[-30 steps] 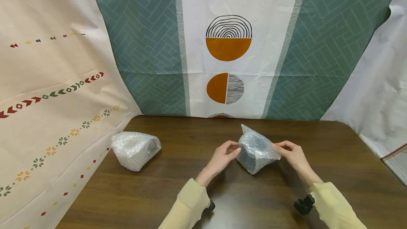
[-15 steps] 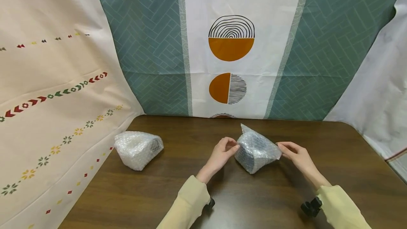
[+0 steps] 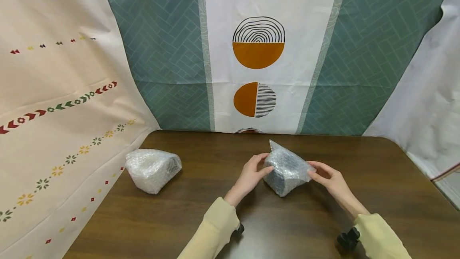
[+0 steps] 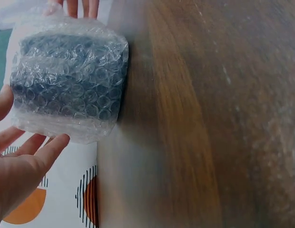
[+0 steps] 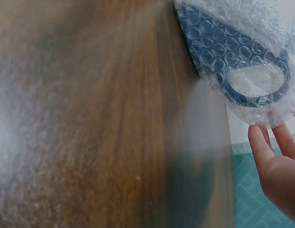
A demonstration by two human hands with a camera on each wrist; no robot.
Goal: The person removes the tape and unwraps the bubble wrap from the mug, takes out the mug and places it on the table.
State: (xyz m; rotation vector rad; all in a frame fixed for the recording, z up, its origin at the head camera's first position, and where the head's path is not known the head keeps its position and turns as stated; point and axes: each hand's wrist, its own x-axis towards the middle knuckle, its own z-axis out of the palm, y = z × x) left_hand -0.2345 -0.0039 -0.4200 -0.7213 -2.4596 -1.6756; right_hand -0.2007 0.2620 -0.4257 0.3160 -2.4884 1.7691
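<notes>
A dark blue mug wrapped in clear bubble wrap (image 3: 285, 169) lies on the table, right of its middle. Its looped handle shows through the wrap in the right wrist view, towards the right hand. My left hand (image 3: 249, 175) holds the mug's left end, thumb in front and fingers behind. At the opposite end, my right hand (image 3: 330, 177) pinches the wrap near the handle between thumb and fingers. The left wrist view shows the rounded, bubble-covered side of the wrapped mug (image 4: 66, 76) between thumb and fingers.
A second bubble-wrapped bundle (image 3: 152, 171) stands at the table's left side; its contents are unclear. The brown wooden table (image 3: 201, 219) meets a patterned cloth (image 3: 256, 103) at the back. More cloth hangs at the left and right.
The left hand has reached further round the mug's left end. My right hand has come inward onto the wrap's right end, and the mug has shifted slightly left.
</notes>
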